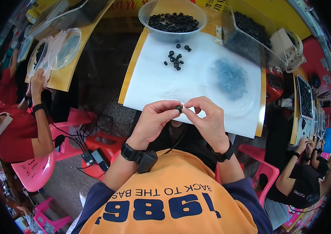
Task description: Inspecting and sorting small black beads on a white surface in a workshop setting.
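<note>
Yellow table (263,87) under white sheet (153,84), loose black pieces (176,63), round bowl (173,37), clear bin (244,46)

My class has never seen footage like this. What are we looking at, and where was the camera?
There is no machine here: a person works bare-handed, filmed looking down by a wide-angle camera worn on the head. The left hand pinches a small black piece; the right hand pinches beside it, though what it grips is too small to tell. On the white sheet lie loose black pieces and tiny bluish bits. Beyond stands a clear bowl holding more black pieces.
</note>
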`<state>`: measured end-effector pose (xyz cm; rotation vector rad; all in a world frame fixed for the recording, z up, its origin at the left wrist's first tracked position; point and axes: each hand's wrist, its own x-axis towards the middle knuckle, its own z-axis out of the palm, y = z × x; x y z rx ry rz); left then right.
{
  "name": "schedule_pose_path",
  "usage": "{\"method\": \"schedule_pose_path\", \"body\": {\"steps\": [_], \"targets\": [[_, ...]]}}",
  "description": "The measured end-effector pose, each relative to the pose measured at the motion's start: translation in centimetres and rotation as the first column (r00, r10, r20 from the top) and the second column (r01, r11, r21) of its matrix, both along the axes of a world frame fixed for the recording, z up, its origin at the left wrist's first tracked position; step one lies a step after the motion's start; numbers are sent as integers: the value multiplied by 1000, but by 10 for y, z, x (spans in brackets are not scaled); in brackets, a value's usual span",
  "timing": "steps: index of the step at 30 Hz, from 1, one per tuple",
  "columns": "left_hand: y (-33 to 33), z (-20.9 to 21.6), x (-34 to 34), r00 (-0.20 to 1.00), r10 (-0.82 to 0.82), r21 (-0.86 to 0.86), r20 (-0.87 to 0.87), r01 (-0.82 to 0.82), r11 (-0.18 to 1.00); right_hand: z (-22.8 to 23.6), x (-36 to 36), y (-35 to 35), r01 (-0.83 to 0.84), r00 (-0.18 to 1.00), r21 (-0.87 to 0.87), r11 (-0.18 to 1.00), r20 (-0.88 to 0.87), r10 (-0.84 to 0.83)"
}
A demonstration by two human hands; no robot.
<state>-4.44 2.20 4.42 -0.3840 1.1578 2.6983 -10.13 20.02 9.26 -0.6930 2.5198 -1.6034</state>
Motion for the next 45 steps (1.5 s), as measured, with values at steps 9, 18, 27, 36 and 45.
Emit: {"method": "schedule_pose_path", "body": {"steps": [9,18,27,36,45], "targets": [[-6,-15,4,987,100,101,125,-113,988,-15,9,-14,-130,919,146,981,-354,174],[-18,-31,11,987,115,451,113,-154,879,-37,-85,-38,73,992,171,983,-111,-54],[-35,-35,27,980,132,481,152,-190,856,-76,-116,-63,153,961,391,908,-274,-44],[-38,-27,20,982,141,446,126,-183,876,-23,-40,-37,74,856,-198,977,515,39],[-31,-24,17,990,103,410,92,-132,903,-3,5,-38,104,811,-349,931,572,123]]}}
